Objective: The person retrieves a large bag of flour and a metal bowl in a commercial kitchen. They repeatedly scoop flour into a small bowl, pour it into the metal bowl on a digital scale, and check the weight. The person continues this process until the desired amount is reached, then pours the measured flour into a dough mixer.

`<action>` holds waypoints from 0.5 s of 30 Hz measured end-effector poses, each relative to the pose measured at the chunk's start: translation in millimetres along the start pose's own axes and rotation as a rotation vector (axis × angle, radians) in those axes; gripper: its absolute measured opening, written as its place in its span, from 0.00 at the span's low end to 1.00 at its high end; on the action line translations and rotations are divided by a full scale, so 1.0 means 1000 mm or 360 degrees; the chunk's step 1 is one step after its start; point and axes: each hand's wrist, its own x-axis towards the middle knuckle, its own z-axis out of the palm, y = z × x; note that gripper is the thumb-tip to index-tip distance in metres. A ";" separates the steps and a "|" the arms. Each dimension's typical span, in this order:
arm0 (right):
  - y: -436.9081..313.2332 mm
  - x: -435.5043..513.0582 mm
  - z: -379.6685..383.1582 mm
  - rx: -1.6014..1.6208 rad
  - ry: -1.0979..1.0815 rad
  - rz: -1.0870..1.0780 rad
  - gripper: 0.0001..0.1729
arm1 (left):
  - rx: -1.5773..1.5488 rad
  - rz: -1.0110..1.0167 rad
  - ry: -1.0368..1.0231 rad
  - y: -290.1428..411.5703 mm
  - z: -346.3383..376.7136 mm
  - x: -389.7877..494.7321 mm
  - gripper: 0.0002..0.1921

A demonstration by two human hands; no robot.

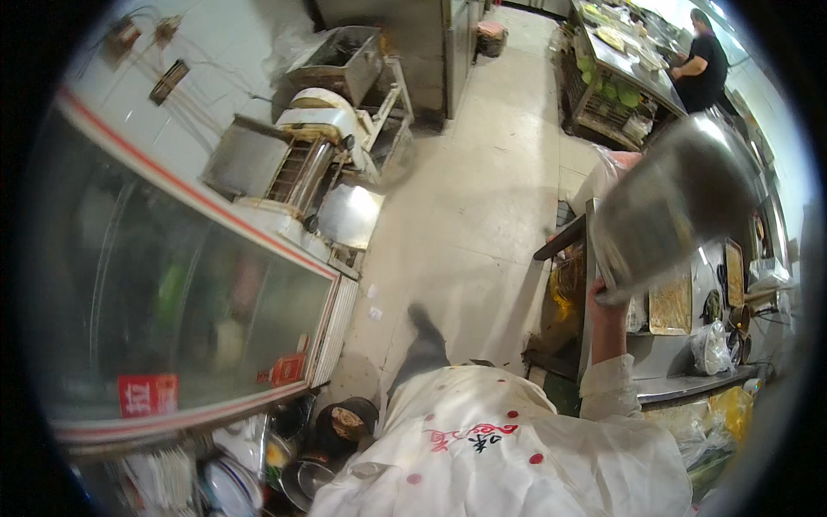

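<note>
My right hand (607,294) grips the rim of a large metal pot or basin (659,207), raised at my right side. The vessel is blurred and tilted, and what it may contain cannot be seen. Behind and below it runs a metal worktable (672,381). A rectangular tray (669,304) lies on that table close to my right forearm. My left hand is out of view. On the left side, a glass-door display fridge (213,284) stands beside me.
A dough-rolling machine (310,155) stands beyond the fridge, near a metal bin (345,61). Tiled floor (471,194) runs ahead. A person (704,64) works at a far table (620,61). Pots (307,481) and stacked plates (229,485) sit low at left.
</note>
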 end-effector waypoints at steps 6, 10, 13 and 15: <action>0.018 0.094 0.050 -0.0388 0.1190 -0.0323 0.09 | -0.0669 0.0356 -0.0208 0.211 -0.089 0.186 0.13; 0.020 0.156 0.058 -0.0482 0.1367 -0.0652 0.08 | 0.0281 0.0585 -0.0108 0.362 -0.181 0.306 0.16; -0.010 0.169 0.046 -0.0237 0.1550 -0.0920 0.07 | 0.0512 0.0803 -0.0089 0.449 -0.223 0.382 0.14; -0.046 0.161 0.034 -0.0205 0.1718 -0.1170 0.06 | 0.0599 0.0863 -0.0084 0.502 -0.239 0.417 0.13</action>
